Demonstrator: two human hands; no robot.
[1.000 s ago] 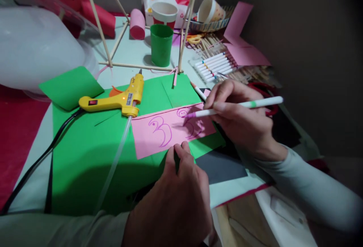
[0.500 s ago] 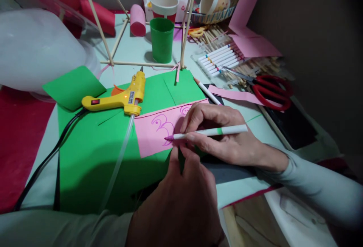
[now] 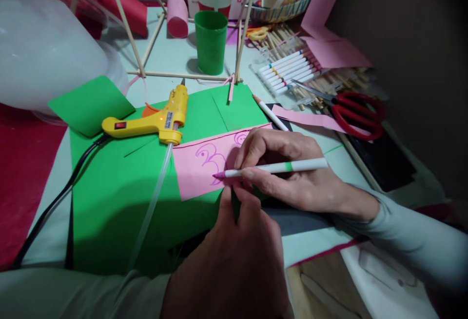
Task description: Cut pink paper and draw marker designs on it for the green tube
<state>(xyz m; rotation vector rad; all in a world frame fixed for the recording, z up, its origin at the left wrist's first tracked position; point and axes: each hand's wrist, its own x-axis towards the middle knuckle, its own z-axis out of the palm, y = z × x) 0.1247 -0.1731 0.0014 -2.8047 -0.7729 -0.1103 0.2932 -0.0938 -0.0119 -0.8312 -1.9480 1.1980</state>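
Note:
My right hand [image 3: 288, 170] grips a white felt-tip pen [image 3: 272, 167] with a green band. The pen's purple tip points left and rests at or just over a pink paper [image 3: 190, 182]. Purple curved outlines and a small round face-like drawing show on the paper, part of it covered by my right hand. At the paper's lower edge, my left hand [image 3: 237, 255] has its thumb and forefinger closed on the paper, holding it; its other fingers are hidden. Under the pink paper lies a large green sheet [image 3: 106, 202].
A yellow glue gun [image 3: 146, 126] with a lit light lies left of the paper, its black cord trailing. Red-handled scissors [image 3: 358, 114], several pens [image 3: 288, 72], a green cup [image 3: 210, 43], a stick frame [image 3: 175, 74] and a white balloon-like object [image 3: 47, 58] stand around.
The whole view has shifted slightly, with the things at the back sitting higher. The pen tip stays near the same curved outline, and both hands keep their hold.

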